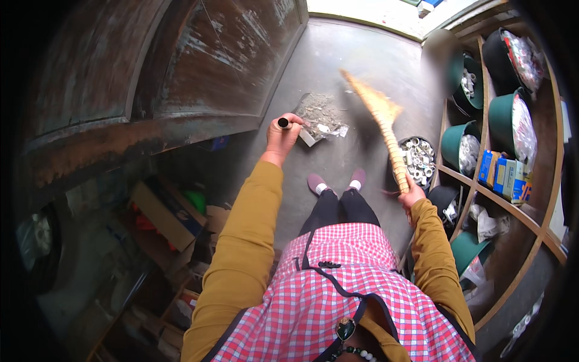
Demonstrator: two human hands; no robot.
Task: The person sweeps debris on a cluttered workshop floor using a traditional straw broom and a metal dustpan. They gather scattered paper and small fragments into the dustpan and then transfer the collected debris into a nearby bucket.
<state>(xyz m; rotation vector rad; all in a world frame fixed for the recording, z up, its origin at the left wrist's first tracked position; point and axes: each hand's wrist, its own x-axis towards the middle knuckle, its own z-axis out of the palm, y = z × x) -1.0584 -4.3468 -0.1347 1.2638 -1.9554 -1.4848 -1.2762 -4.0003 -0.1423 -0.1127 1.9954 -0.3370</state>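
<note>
My left hand [282, 135] is closed round the upright handle [283, 123] of a dustpan, seen from its open tube end. Below it on the floor lies the dustpan [307, 137], mostly covered by a heap of grey dust and litter [322, 113] with bits of clear plastic. My right hand [410, 194] grips the bound handle of a straw broom [384, 124], which slants away up and left. The broom's bristles look blurred and are to the right of the heap. Whether they touch the floor I cannot tell.
A bucket of white plastic fittings [418, 158] stands by the broom at right. Wooden shelves [511, 206] beyond it hold green tubs [457, 141] and small boxes [505, 178]. A worn wooden door [217, 59] stands at upper left, with an opened cardboard box [169, 210] below it.
</note>
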